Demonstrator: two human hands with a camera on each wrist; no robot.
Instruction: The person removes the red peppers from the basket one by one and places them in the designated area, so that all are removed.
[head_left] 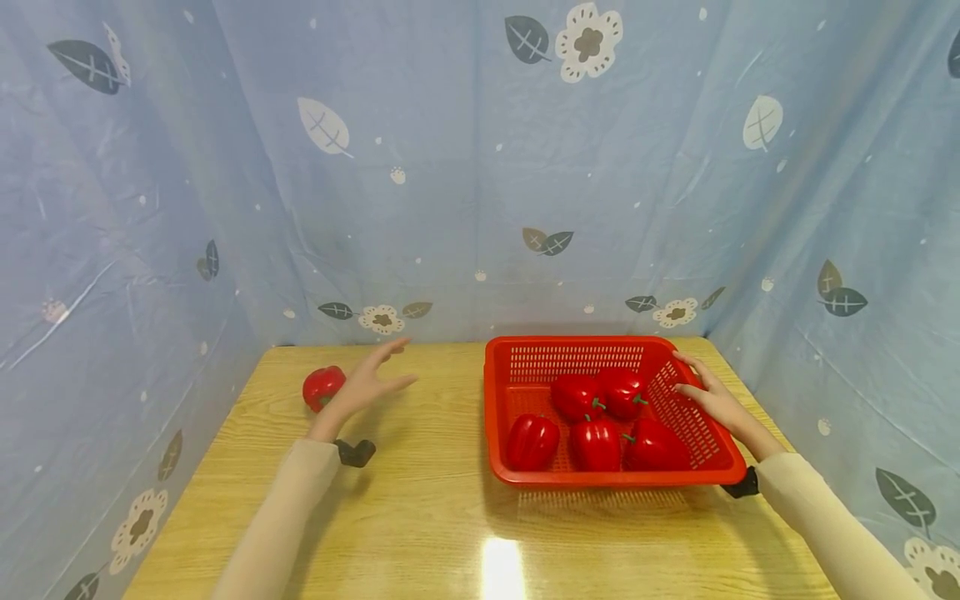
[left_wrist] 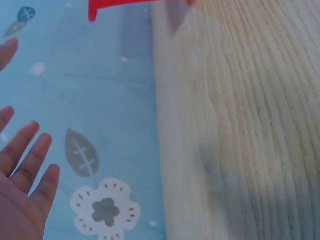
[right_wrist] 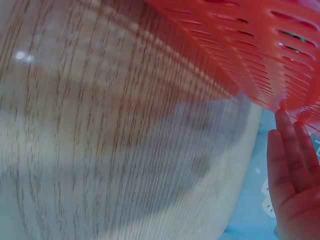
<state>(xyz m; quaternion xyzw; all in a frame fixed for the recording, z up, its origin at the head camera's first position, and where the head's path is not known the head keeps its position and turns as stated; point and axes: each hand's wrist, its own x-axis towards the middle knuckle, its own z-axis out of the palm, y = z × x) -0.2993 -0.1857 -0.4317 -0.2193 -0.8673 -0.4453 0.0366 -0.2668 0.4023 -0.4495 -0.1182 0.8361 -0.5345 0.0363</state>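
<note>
On the left side of the table, my left hand point(head_left: 363, 387) hovers with its fingers spread and nothing in them. Its palm and extended fingers point(left_wrist: 42, 192) show in the left wrist view. Just beyond it lies a single red bell pepper point(head_left: 324, 387), partly hidden by the hand. A red plastic basket point(head_left: 498, 478) with slotted walls stands right of centre, holding several red bell peppers point(head_left: 596, 443) with green stems. My right hand point(head_left: 718, 405) is at the basket's right rim, thumb over the inside. In the right wrist view, its straight fingers point(right_wrist: 287, 150) reach up to the slotted wall.
The wooden table point(head_left: 420, 508) has a bright light reflection near its front. Blue curtain point(head_left: 442, 167) with leaves and flowers encloses the back and both sides. Black devices sit under both wrists, one of them the left wrist camera point(head_left: 356, 452).
</note>
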